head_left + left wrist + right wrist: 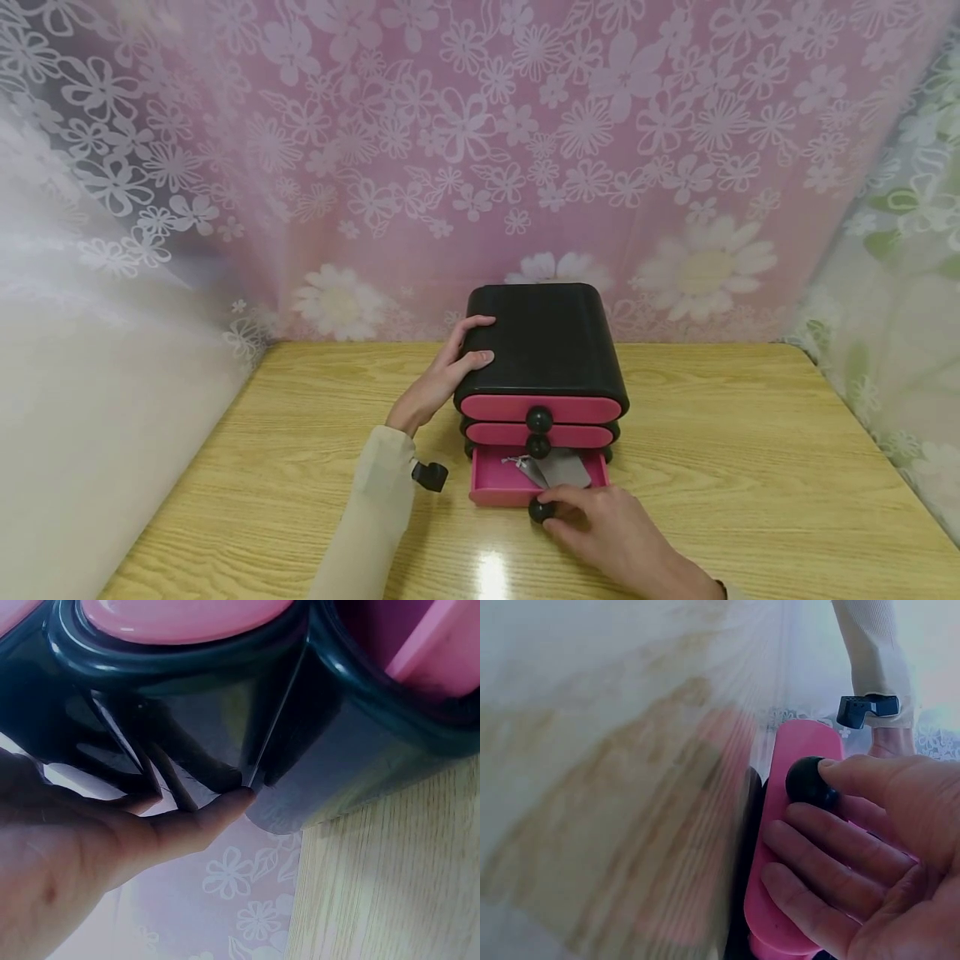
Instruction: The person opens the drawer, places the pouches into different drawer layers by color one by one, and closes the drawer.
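Note:
A black chest of small drawers [543,337] with pink fronts stands on the table. My left hand [442,375] rests against its left side, with thumb and a finger reaching onto the top; the left wrist view shows that hand [112,840] along the dark side wall. The bottom drawer [498,497] is pulled out, the two above are closed. My right hand [618,529] pinches its round black knob [808,784] between thumb and index finger, the other fingers near the pink front [784,907]. Inside lie a flat grey piece [568,468] and a narrow grey thing [529,472] with a pale tip, kind unclear.
The chest stands on a wood-grain table [720,467]. Behind it hangs a pink flowered curtain [480,167], with pale sheeting at both sides. A black wrist device [430,477] sticks out from the left sleeve [375,508], beside the open drawer.

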Demonstrator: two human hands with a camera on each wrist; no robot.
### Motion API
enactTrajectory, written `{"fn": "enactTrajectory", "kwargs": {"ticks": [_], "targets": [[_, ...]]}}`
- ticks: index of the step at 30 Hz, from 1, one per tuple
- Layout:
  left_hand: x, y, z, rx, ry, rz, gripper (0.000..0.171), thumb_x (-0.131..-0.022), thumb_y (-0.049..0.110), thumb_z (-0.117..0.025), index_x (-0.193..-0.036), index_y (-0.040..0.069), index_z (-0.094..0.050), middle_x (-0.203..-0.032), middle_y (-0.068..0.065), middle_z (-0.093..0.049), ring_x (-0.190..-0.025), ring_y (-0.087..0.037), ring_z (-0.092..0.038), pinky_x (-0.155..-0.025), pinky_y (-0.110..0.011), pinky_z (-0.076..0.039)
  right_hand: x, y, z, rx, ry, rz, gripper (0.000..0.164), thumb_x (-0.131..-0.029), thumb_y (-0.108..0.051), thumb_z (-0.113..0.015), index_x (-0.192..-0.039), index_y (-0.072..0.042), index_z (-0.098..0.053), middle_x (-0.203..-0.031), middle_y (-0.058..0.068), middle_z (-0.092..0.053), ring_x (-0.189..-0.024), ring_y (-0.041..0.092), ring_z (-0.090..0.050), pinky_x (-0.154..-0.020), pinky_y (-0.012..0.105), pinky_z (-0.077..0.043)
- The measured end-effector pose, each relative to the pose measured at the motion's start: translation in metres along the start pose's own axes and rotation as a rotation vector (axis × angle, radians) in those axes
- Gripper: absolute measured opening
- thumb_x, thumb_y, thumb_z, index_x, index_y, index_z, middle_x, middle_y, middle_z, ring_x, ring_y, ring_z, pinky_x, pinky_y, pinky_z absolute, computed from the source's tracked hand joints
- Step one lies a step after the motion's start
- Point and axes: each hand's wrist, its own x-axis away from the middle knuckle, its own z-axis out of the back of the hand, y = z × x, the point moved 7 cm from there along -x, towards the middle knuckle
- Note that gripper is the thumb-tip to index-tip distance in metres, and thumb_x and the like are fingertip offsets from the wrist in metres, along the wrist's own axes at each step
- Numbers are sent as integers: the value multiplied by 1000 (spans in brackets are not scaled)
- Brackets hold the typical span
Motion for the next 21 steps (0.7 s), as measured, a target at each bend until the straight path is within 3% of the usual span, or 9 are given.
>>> {"fn": "enactTrajectory", "kwargs": {"ticks": [10, 15, 21], "targets": [[-1, 0, 0, -7, 1, -6, 51, -103, 34, -52, -151, 40, -37, -158, -3, -36, -135, -27, -53, -110, -47, -46, -5, 6, 2, -67, 54, -29, 18, -88, -24, -81, -105, -23, -77, -89, -15, -78, -82, -4, -70, -76, 26, -58], [-1, -1, 0, -6, 0, -4, 50, -103, 33, -52, -151, 40, -37, -158, -3, -34, -135, -27, -53, -111, -49, -45, -8, 5, 5, -53, 111, -5, 16, -86, -23, -82, -101, -24, -76, -85, -17, -77, -81, -5, -71, -85, 37, -55], [-1, 1, -1, -6, -2, -6, 50, -104, 33, -52, -150, 40, -36, -158, -2, -33, -136, -27, -52, -112, -50, -44, -14, 7, 5, -89, 119, -6, 15, -86, -19, -82, -99, -19, -75, -86, -11, -78, -79, -2, -72, -72, 25, -57]]}}
